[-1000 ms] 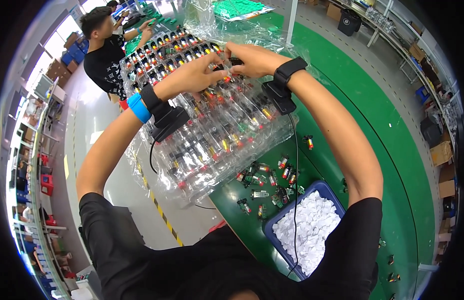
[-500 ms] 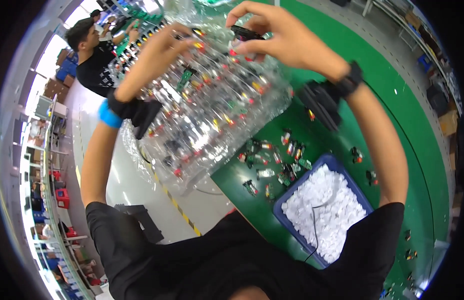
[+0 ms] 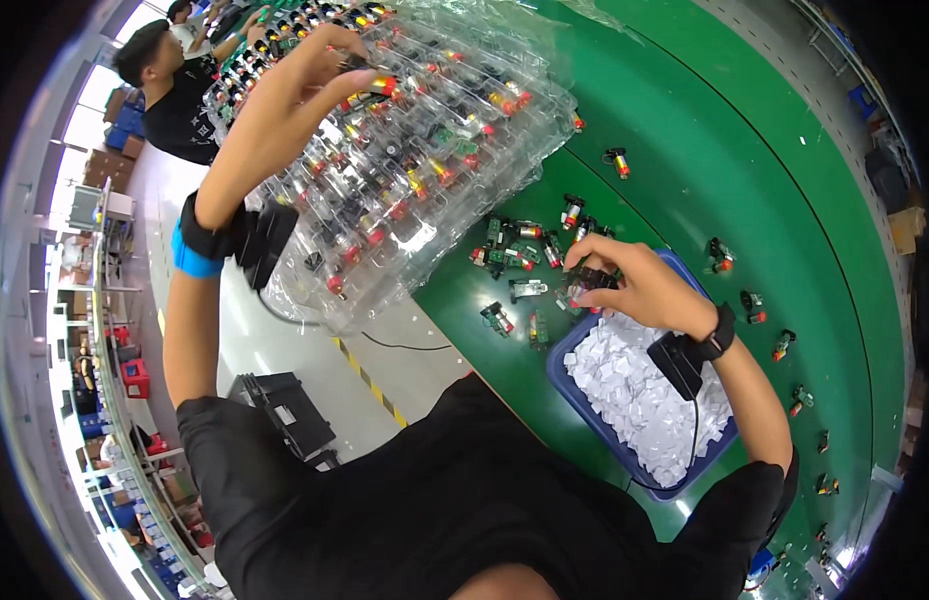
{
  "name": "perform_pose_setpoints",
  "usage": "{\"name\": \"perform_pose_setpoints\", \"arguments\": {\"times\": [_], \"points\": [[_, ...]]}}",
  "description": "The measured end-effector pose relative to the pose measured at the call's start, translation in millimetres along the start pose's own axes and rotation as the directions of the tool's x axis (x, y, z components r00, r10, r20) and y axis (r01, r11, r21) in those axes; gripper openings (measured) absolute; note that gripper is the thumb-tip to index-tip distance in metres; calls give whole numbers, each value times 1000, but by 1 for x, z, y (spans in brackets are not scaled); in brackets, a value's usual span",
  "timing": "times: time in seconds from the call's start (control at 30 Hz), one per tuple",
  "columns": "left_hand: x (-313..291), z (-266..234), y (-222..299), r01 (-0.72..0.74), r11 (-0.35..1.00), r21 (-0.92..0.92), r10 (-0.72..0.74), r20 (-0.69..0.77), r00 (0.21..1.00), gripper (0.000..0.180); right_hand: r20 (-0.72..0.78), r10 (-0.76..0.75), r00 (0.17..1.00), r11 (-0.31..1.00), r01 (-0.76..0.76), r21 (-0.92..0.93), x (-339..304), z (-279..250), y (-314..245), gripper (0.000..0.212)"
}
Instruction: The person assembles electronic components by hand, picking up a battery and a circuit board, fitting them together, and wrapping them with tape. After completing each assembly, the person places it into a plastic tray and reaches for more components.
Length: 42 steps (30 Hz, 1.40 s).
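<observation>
My left hand (image 3: 302, 98) is over the far side of a clear plastic tray stack (image 3: 446, 215), thumb and fingers pinched around a small motor part (image 3: 382, 86) with a red and yellow end. Many similar parts sit in the tray's slots. To the right, my right hand (image 3: 646, 290) is closed on a small dark part (image 3: 596, 279), largely hidden by the fingers, at the far edge of a blue tub (image 3: 596, 418). Beside that hand lies a loose pile of motor parts with green circuit boards (image 3: 511, 250) on the green table (image 3: 464, 312).
White scraps (image 3: 639, 385) fill the tub. Single motor parts (image 3: 720, 254) lie in a line down the table's right side, and another (image 3: 618, 162) lies beyond the pile. A black case (image 3: 289, 412) is on the left. A co-worker (image 3: 169, 95) works at the far left.
My right hand has come from above the tray back to the pile and tub, still closed on a dark part. My left hand has shifted slightly left over the tray.
</observation>
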<state>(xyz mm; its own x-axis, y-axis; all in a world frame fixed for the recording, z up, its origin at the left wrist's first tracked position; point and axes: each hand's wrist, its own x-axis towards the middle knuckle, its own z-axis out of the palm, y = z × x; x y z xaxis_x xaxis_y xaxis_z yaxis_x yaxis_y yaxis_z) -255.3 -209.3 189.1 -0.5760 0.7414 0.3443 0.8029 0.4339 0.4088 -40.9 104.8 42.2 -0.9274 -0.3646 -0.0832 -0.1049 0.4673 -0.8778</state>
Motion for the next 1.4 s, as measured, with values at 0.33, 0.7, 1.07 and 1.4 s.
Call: {"name": "perform_pose_setpoints", "arguments": {"times": [0.33, 0.7, 1.07, 1.4], "points": [[13, 5, 14, -361, 894, 266, 280, 298, 913, 34, 3, 60, 998, 995, -60, 82, 19, 18, 48, 43], [2, -8, 19, -168, 944, 284, 129, 151, 980, 31, -165, 56, 985, 998, -56, 0, -3, -3, 38, 47], [-105, 98, 158, 206, 942, -265, -194, 68, 979, 27, -277, -3, 961, 996, -22, -86, -29, -24, 8, 36], [-95, 230, 86, 111, 987, -116, -123, -101, 987, 37, -233, -103, 967, 951, 27, -308, -15, -39, -38, 29]]}}
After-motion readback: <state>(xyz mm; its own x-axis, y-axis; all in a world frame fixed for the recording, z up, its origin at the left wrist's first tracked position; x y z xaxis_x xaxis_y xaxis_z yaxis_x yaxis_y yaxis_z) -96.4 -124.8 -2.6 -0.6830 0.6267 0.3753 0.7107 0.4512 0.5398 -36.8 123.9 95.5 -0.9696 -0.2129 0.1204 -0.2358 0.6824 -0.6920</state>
